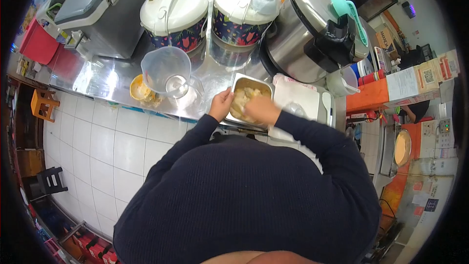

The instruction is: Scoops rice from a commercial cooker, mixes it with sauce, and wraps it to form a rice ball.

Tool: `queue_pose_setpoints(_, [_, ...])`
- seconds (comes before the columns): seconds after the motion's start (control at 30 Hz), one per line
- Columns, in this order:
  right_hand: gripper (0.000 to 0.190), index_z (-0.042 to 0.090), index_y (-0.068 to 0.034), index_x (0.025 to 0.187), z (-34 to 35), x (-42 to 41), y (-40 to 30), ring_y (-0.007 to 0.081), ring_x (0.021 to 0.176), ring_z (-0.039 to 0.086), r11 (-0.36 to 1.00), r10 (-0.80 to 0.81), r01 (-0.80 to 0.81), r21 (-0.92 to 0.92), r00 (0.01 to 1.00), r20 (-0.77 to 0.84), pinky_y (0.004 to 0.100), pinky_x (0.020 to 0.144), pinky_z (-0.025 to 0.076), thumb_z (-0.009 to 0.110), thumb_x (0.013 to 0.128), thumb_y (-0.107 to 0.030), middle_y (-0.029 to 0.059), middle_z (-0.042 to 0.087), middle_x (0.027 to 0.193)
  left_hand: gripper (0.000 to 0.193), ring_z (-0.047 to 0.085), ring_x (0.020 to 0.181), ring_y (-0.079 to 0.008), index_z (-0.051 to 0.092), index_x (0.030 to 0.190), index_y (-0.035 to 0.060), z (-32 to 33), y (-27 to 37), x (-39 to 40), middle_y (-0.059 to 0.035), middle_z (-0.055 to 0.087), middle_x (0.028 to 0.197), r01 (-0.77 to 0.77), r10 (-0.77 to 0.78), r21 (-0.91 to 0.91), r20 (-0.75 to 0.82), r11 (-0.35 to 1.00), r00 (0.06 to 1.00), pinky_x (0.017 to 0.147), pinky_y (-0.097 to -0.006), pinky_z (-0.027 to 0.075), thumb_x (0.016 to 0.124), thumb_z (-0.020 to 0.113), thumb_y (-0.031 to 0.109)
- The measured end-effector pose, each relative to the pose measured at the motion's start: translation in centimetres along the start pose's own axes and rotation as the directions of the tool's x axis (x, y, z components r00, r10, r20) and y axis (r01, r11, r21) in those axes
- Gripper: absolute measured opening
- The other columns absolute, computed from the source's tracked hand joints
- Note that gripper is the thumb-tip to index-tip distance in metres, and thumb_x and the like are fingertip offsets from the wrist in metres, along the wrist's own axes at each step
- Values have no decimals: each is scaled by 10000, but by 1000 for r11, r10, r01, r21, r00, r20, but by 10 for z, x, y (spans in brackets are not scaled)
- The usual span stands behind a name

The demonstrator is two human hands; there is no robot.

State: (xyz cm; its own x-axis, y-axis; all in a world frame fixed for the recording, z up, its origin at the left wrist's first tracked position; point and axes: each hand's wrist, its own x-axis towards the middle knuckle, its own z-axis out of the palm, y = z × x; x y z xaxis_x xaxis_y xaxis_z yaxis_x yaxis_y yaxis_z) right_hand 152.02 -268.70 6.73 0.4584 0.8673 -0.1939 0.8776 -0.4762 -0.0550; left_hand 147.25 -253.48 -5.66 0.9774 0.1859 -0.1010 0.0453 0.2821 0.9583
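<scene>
A rectangular stainless steel pan (253,82) sits near the front edge of the steel counter. Pale, chunky food (240,99) lies in it. The pan's left rim is held by my left hand (221,105), thumb on top. My right hand (262,110) is down in the pan over the food, fingers curled and blurred; whether it grips a utensil is hidden. Right of the pan is a white sheet or board (298,95) with a small clear plastic item (294,109) on it. A white spoon (326,105) lies beyond that.
Left of the pan stand a clear plastic jug (165,68) and a yellow-smeared tub (141,88). Behind are two patterned pots with white lids (174,5) (238,0), a large steel cooker (293,40) and a grey cooler box (102,18). A person's arm (411,113) shows far right.
</scene>
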Motion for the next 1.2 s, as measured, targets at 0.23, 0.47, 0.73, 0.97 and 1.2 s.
queue_pose_setpoints(0.23, [167, 690, -81, 693, -13, 5, 44, 258, 630, 661, 972, 7, 9, -235, 998, 70, 383, 531, 499, 669, 696, -247, 104, 653, 659, 337, 550, 845, -58, 527, 1209, -73, -6, -1, 7, -48, 638, 988, 47, -50, 49, 53, 998, 997, 751, -212, 458, 952, 498, 142])
queue_pose_setpoints(0.47, [78, 671, -117, 659, -51, 8, 17, 211, 614, 656, 917, -100, 121, -381, 992, 75, 359, 483, 475, 628, 670, -182, 81, 631, 611, 343, 545, 816, -44, 526, 1227, -59, -9, 4, 10, -18, 639, 946, 48, -56, 77, 103, 996, 993, 736, -207, 458, 948, 506, 139])
queue_pose_setpoints(0.73, [258, 636, 10, 662, 13, -33, 36, 302, 589, 622, 810, 156, -240, 535, 968, 198, 420, 528, 471, 583, 818, -188, 205, 631, 694, 331, 585, 819, -61, 518, 1219, -73, -3, 3, 5, -73, 654, 975, 96, -95, -116, 10, 989, 995, 730, -197, 473, 943, 507, 110])
queue_pose_setpoints(0.97, [163, 499, -118, 941, 9, -56, 53, 56, 411, 187, -640, 70, -625, 447, 532, 844, 230, 396, 174, 405, 989, -242, -76, 244, 544, 299, 568, 833, -53, 563, 1164, -73, -2, 3, -1, -34, 648, 960, 23, -26, -75, -42, 997, 999, 746, -197, 459, 947, 513, 126])
queue_pose_setpoints(1.2, [261, 642, -23, 829, 47, -14, 43, 267, 541, 587, 876, 221, -129, 466, 964, -149, 381, 475, 441, 520, 901, -242, 142, 596, 626, 307, 562, 827, -54, 561, 1169, -73, -5, 3, 3, -33, 646, 953, 70, -70, -20, 2, 997, 998, 741, -204, 455, 951, 507, 137])
